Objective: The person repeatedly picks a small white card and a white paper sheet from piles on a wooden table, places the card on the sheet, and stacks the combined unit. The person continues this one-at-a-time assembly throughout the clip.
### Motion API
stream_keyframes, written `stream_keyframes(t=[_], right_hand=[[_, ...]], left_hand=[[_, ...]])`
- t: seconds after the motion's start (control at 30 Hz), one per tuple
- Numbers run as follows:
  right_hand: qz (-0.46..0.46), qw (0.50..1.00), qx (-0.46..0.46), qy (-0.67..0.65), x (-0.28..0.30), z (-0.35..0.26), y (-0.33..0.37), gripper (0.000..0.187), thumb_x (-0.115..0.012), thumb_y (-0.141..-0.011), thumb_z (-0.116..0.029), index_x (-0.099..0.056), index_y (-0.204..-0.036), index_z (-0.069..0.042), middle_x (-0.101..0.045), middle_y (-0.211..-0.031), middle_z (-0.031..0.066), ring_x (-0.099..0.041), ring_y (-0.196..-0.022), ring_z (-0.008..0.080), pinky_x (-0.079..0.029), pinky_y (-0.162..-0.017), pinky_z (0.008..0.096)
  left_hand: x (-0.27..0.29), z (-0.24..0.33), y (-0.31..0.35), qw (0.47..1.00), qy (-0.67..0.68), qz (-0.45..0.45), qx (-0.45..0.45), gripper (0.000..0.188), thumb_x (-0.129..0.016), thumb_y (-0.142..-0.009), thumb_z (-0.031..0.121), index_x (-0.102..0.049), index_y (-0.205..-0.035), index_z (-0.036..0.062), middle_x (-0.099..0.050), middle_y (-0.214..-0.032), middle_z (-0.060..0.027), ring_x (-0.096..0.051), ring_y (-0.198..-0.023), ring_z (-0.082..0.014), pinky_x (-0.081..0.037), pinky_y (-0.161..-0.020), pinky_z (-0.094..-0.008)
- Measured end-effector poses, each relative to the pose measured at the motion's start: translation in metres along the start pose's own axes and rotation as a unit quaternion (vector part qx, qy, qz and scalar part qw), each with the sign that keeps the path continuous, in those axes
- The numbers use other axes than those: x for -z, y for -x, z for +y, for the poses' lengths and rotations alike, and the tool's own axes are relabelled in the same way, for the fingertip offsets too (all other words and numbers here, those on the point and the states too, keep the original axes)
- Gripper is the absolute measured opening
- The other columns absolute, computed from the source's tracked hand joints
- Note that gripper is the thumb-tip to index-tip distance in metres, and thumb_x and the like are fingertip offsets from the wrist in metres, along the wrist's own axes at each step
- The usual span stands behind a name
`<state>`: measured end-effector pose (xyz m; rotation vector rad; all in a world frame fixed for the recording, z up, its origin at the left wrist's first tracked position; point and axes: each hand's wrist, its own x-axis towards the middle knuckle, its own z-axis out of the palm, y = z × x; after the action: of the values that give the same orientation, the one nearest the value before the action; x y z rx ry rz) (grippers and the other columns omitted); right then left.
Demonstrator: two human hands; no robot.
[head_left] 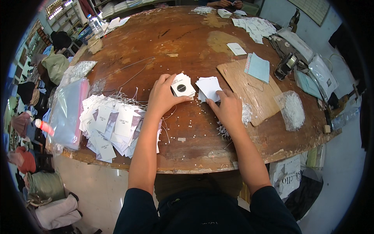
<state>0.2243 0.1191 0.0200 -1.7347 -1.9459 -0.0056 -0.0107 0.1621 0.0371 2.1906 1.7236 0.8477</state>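
My left hand curls its fingers and thumb around a stack of white hang tags, whose top one carries a black circle. Just to the right, a smaller, slightly fanned stack of plain white cards lies on the wooden table. My right hand pinches the near right corner of that stack between thumb and fingers. A tangle of white tag strings shows beside the right hand, partly hidden by it. Left of my left forearm spreads a large heap of strung white tags.
Clear plastic bags lie at the left edge. Right of my hands are a wooden board, a light blue sheet and a bag of white strings. Tiny white bits dot the table. Another person's hands appear at the far edge.
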Motion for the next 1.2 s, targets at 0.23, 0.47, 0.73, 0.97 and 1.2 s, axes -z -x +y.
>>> stream_keyframes(t=[0.23,0.47,0.73,0.97,1.2], right_hand=[[0.048,0.999,0.019,0.016,0.0,0.0,0.003,0.035,-0.076,-0.081,-0.032,-0.073,-0.101,-0.003,-0.066,-0.115,0.019,-0.064,-0.102,0.0355,-0.051,-0.084,0.0439],[0.079,0.941,0.048,-0.324,0.011,-0.013,0.005,0.045,-0.076,-0.081,-0.027,-0.065,-0.117,-0.002,-0.057,-0.122,0.018,-0.058,-0.11,0.0319,-0.049,-0.092,0.0414],[0.052,0.882,0.107,-0.457,-0.003,-0.038,0.021,0.035,-0.071,-0.087,-0.006,-0.064,-0.12,0.002,-0.058,-0.116,0.0115,-0.061,-0.095,0.0175,-0.052,-0.081,0.0284],[0.005,0.772,-0.147,-0.619,-0.015,-0.035,0.015,0.029,-0.067,-0.092,-0.003,-0.06,-0.121,0.001,-0.06,-0.106,0.0066,-0.06,-0.081,0.0099,-0.052,-0.067,0.0215],[-0.037,0.764,-0.14,-0.629,-0.01,-0.021,0.01,0.026,-0.06,-0.098,-0.01,-0.059,-0.12,0.005,-0.063,-0.089,0.0047,-0.059,-0.073,0.0103,-0.053,-0.066,0.0256]], left_hand=[[-0.002,0.0,0.007,0.908,0.417,0.006,0.038,0.075,-0.087,-0.068,-0.001,-0.053,-0.135,0.0024,-0.034,-0.132,-0.0063,-0.058,-0.119,-0.0233,-0.054,-0.102,-0.0351],[-0.012,0.018,0.026,0.908,0.417,0.041,-0.005,0.071,-0.087,-0.065,-0.005,-0.054,-0.129,-0.002,-0.031,-0.136,-0.0076,-0.063,-0.108,-0.0211,-0.06,-0.091,-0.0312],[-0.023,0.03,0.036,0.936,0.348,0.048,0.019,0.072,-0.081,-0.072,-0.001,-0.049,-0.136,0.0019,-0.053,-0.132,-0.0112,-0.063,-0.11,-0.0253,-0.05,-0.101,-0.0363],[-0.035,0.037,0.038,0.754,0.634,0.126,0.117,0.053,-0.065,-0.095,0.01,-0.042,-0.143,0.0068,-0.061,-0.127,-0.0117,-0.064,-0.11,-0.0183,-0.057,-0.09,-0.0335],[-0.017,0.038,0.041,0.742,0.639,0.036,0.198,0.037,-0.035,-0.108,0.031,-0.041,-0.136,0.008,-0.059,-0.131,-0.0075,-0.064,-0.114,-0.0206,-0.061,-0.083,-0.0373]])
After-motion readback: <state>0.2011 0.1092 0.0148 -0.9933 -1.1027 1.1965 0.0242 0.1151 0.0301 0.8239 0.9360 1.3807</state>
